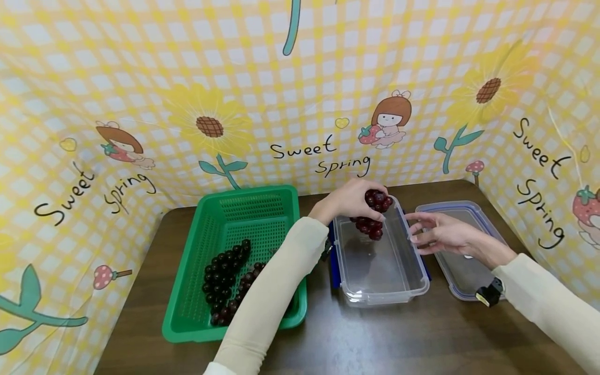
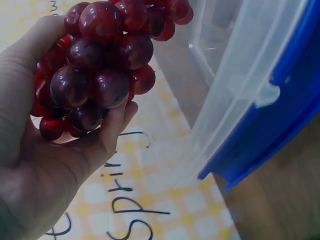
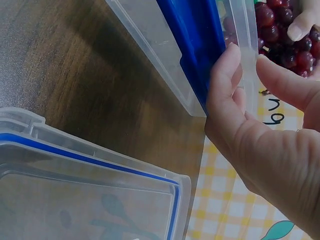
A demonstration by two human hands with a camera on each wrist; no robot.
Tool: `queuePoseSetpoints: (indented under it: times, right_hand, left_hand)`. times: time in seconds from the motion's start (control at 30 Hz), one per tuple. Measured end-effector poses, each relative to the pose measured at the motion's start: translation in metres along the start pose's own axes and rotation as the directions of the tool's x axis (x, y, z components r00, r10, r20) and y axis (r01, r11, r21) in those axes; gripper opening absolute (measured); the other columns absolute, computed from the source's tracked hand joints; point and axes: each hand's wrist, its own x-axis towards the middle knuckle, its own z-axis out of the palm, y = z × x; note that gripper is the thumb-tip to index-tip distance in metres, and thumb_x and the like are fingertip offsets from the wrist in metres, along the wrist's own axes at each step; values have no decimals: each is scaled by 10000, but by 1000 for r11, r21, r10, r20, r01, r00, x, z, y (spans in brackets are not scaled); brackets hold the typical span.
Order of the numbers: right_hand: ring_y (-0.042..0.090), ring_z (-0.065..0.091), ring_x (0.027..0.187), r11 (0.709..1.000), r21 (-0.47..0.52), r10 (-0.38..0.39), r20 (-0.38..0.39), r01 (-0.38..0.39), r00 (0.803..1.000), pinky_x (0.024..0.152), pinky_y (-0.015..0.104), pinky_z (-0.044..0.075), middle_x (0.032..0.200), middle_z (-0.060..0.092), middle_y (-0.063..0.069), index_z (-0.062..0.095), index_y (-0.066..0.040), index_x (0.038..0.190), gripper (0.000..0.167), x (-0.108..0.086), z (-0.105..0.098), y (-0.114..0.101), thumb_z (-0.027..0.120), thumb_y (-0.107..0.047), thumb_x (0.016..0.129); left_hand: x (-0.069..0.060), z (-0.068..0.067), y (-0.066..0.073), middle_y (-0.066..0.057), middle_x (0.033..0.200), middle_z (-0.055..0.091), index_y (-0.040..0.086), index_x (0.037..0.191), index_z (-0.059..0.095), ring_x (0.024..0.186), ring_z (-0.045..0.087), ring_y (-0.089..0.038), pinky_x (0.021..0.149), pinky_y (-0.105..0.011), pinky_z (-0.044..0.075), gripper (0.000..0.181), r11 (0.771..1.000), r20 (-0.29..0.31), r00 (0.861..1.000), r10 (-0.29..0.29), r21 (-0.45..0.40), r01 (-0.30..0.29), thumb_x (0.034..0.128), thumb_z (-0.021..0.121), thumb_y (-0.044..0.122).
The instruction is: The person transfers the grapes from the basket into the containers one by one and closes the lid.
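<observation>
A bunch of dark red grapes (image 1: 370, 227) hangs over the far end of a clear plastic container (image 1: 382, 271), held from above by my left hand (image 1: 349, 200). In the left wrist view, thumb and fingers curl round the shiny grapes (image 2: 102, 65). At the container's right wall is my right hand (image 1: 442, 233). Seen in the right wrist view, its bent fingers (image 3: 225, 85) touch the blue side latch (image 3: 197, 40), and the thumb meets the clear rim. Blue latches hang down along the container's sides.
A green basket (image 1: 183, 291) with more dark grapes (image 1: 225, 276) stands on the left, partly behind my left sleeve. The clear lid (image 1: 461, 221) with a blue seal lies on the brown table (image 1: 356, 344) at right. Printed checked cloth (image 1: 300, 94) hangs behind.
</observation>
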Motion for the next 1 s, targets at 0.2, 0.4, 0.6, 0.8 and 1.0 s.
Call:
queuePoseSetpoints:
  times: [0.2, 0.4, 0.6, 0.8, 1.0]
  right_hand:
    - [147, 645, 991, 1000, 5, 4, 0, -4, 1000, 899, 366, 621, 1218, 523, 77, 143, -11, 1667, 845, 3, 0, -2, 662, -42, 1001]
    - [144, 650, 984, 1000, 12, 5, -5, -5, 1000, 895, 369, 624, 1200, 533, 65, 157, -11, 1665, 839, 3, 1, -2, 667, -42, 1000]
    - [144, 657, 977, 1000, 5, -1, -3, 1, 1000, 889, 370, 627, 1188, 541, 64, 166, -7, 1661, 829, 1, 1, -1, 666, -39, 1000]
    - [144, 656, 974, 1000, 5, 2, -5, -2, 1000, 888, 369, 627, 1190, 538, 70, 165, -8, 1662, 829, 1, 1, -1, 665, -41, 1001]
    - [138, 653, 967, 1000, 0, 2, -7, -2, 1000, 885, 367, 629, 1182, 535, 60, 157, -1, 1660, 827, -1, 1, -2, 662, -47, 1006]
  left_hand:
    - [6, 10, -3, -29, 1412, 656, 243, 1461, 607, 1172, 645, -147, 949, -302, 560, 656, 999, 6, 1000, -26, -39, 26, 879, 842, 431]
    - [11, 22, -6, -20, 1386, 659, 263, 1424, 628, 1147, 637, -152, 929, -326, 566, 614, 995, 12, 998, -61, -80, 62, 873, 849, 417]
    - [14, 32, -8, -20, 1415, 647, 267, 1421, 628, 1150, 639, -155, 924, -323, 558, 617, 991, 25, 993, -113, -67, 114, 868, 851, 427]
    - [17, 34, -2, -31, 1412, 649, 247, 1425, 625, 1158, 639, -165, 954, -329, 566, 618, 989, 29, 991, -131, -62, 133, 872, 850, 406]
    - [19, 33, 6, -28, 1396, 648, 256, 1447, 615, 1156, 635, -170, 965, -353, 571, 633, 986, 48, 987, -154, -50, 157, 877, 847, 407]
